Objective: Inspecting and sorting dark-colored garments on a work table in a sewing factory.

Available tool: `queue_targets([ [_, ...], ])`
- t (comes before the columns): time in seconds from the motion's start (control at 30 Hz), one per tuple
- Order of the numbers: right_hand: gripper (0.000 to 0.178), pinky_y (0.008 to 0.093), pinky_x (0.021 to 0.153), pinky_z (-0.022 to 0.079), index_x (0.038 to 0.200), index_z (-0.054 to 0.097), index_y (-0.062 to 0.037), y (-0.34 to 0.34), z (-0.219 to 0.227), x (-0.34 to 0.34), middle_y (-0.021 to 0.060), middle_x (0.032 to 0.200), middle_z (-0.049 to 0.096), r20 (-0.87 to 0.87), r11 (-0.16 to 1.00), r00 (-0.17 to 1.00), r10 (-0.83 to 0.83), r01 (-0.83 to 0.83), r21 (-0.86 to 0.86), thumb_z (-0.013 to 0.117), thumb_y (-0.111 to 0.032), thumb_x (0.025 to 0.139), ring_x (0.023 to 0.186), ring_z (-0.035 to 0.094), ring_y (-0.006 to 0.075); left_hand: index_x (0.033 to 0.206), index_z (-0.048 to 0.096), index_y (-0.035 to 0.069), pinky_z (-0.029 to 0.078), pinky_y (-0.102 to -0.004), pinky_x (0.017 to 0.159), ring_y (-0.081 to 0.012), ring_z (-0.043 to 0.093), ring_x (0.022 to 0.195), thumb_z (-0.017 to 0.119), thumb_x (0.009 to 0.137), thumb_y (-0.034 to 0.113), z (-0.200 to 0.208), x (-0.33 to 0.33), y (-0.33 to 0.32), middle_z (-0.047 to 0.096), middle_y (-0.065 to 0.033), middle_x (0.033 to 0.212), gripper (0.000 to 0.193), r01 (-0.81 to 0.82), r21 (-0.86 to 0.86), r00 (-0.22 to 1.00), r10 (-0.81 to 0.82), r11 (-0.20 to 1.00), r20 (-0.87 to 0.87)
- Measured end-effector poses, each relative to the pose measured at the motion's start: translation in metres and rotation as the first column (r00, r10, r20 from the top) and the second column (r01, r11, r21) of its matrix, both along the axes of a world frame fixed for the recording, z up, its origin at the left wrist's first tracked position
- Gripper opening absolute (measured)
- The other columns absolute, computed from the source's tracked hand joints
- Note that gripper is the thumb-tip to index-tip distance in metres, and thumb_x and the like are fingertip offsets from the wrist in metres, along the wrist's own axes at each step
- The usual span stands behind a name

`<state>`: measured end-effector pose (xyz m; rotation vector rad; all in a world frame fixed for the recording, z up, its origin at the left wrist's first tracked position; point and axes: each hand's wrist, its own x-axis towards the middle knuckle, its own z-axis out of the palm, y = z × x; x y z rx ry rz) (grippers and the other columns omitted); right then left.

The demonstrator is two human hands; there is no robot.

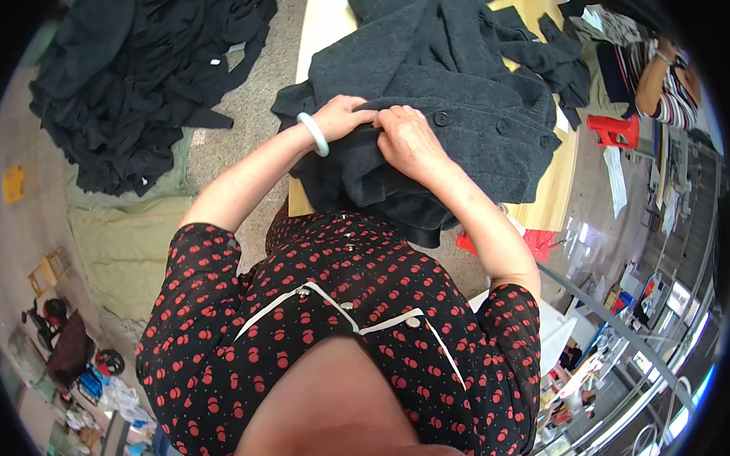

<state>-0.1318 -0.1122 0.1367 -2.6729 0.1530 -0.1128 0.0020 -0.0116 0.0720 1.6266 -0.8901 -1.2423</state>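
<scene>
A dark charcoal coat (482,111) with large dark buttons lies spread over a pale wooden table (555,182), part of it hanging over the near edge. My left hand (341,119), with a pale bangle (313,134) at the wrist, pinches the cloth along the coat's buttoned edge. Right beside it, my right hand (411,141) is closed on the same edge, its fingertips meeting those of the left. A round button (441,118) sits just right of my right hand. What lies between the fingertips is too small to see beyond the cloth.
A big heap of dark garments (145,76) lies at the left on greenish cloth (123,252). Another person in a striped top (671,82) is at the far right, near a red plastic stool (614,130). A small wooden stool (48,273) stands lower left.
</scene>
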Motion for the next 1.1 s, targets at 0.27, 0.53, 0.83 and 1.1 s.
queue_targets([
  [0.27,0.006,0.0361,0.069,0.040,0.076,0.052,-0.0035,-0.001,-0.013,-0.007,0.0105,0.072,0.053,0.001,0.977,1.000,-0.022,0.022,-0.213,0.055,-0.007,0.073,0.074,0.052,0.0269,0.086,0.060,-0.001,0.043,-0.0300,0.070,-0.0192,0.058,0.076,0.052,0.080,0.025,-0.015,-0.004,0.001,0.061,-0.0131,0.079,0.029,0.025,0.073,0.994,-0.018,0.997,-0.105],
  [0.53,0.004,0.0310,0.066,0.038,0.072,0.050,-0.0071,-0.007,-0.017,-0.002,0.0071,0.070,0.048,0.081,0.931,0.992,0.096,-0.061,-0.360,0.049,-0.010,0.070,0.071,0.049,0.0207,0.083,0.049,-0.004,0.042,-0.0400,0.071,-0.0364,0.053,0.081,0.058,0.076,0.025,0.014,-0.002,0.008,0.053,-0.0230,0.082,0.031,0.242,-0.097,0.855,-0.165,0.965,0.492],
  [0.83,0.001,0.0361,0.064,0.039,0.070,0.047,-0.0058,-0.006,-0.013,-0.001,0.0108,0.068,0.049,0.105,0.964,0.989,0.107,-0.077,-0.255,0.047,-0.006,0.069,0.068,0.049,0.0260,0.080,0.048,-0.005,0.042,-0.0455,0.074,-0.0394,0.052,0.081,0.046,0.074,0.014,0.000,-0.029,0.010,0.053,-0.0248,0.083,0.020,0.108,-0.109,0.824,-0.027,0.988,0.567],
  [1.1,0.002,0.0407,0.065,0.040,0.072,0.049,-0.0017,-0.016,-0.006,-0.003,0.0170,0.071,0.052,0.054,0.997,0.996,0.066,-0.065,-0.037,0.047,-0.001,0.072,0.072,0.050,0.0336,0.075,0.047,-0.003,0.042,-0.0436,0.068,-0.0383,0.052,0.075,0.045,0.072,0.008,0.001,-0.028,0.014,0.051,-0.0216,0.077,0.011,0.074,-0.332,0.831,0.126,0.940,0.542],
])
